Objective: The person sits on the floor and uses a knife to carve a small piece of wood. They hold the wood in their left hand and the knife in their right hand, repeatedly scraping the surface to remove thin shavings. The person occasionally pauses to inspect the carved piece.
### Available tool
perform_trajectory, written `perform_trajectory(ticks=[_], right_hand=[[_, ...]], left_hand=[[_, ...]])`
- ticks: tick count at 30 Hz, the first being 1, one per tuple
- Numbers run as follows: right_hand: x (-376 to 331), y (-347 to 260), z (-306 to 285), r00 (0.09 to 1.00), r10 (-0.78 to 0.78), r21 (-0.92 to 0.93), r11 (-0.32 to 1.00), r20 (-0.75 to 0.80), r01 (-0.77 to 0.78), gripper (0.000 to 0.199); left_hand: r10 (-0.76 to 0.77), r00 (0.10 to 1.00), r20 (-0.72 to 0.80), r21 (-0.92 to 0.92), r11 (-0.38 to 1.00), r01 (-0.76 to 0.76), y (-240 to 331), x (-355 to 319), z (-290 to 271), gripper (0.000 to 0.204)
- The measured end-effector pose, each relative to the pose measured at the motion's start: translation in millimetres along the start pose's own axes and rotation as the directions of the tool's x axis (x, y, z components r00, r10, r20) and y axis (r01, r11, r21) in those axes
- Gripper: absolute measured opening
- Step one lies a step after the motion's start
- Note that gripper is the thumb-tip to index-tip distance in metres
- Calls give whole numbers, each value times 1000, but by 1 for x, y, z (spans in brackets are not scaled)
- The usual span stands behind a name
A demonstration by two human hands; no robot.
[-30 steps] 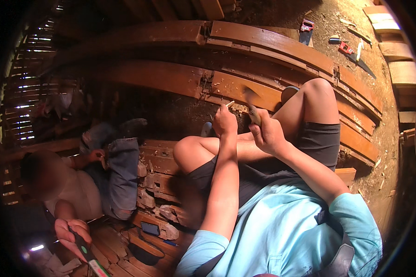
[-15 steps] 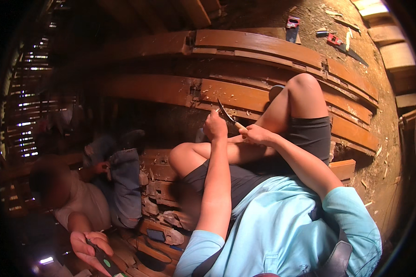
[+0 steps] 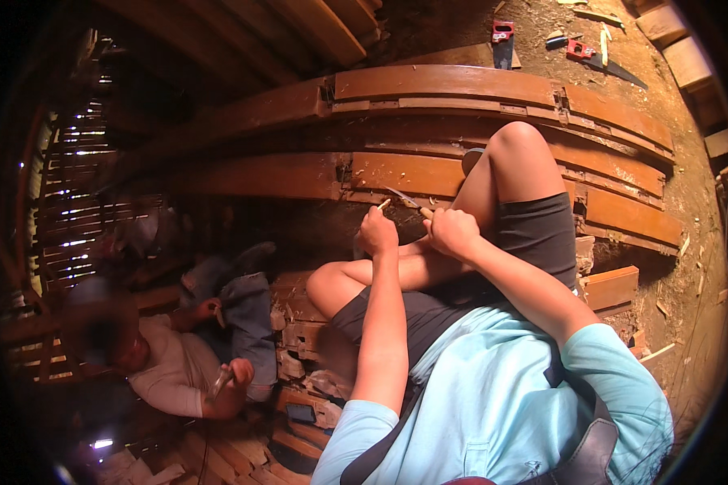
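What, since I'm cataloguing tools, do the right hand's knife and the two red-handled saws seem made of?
Knife: probably metal blade, catching light; handle likely bare wood, matte tan. Saws: probably metal blades, dull dark grey; evenly red handles suggest plastic, though painted wood is possible.

A head-worn fisheye camera is looking down from close above, the wearer's blue shirt [image 3: 501, 396] filling five o'clock.
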State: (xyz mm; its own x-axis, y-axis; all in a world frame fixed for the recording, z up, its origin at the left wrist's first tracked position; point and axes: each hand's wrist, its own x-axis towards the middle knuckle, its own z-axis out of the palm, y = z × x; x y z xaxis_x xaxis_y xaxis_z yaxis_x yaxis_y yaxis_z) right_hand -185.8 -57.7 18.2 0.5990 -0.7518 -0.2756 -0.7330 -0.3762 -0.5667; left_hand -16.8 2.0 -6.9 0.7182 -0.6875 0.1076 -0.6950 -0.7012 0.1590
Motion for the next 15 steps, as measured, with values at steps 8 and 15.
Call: perform_trajectory(ticks=[8,15], right_hand=[[25,17,13,965,24,169,983,260,-70,58],[24,4,-11,989,9,483,872,144,-79,51]], left_hand=[[-52,999,-9,-64,997,51,5,5,-1,15],[-109,994,29,-81,991,111,-7,6,3,13]])
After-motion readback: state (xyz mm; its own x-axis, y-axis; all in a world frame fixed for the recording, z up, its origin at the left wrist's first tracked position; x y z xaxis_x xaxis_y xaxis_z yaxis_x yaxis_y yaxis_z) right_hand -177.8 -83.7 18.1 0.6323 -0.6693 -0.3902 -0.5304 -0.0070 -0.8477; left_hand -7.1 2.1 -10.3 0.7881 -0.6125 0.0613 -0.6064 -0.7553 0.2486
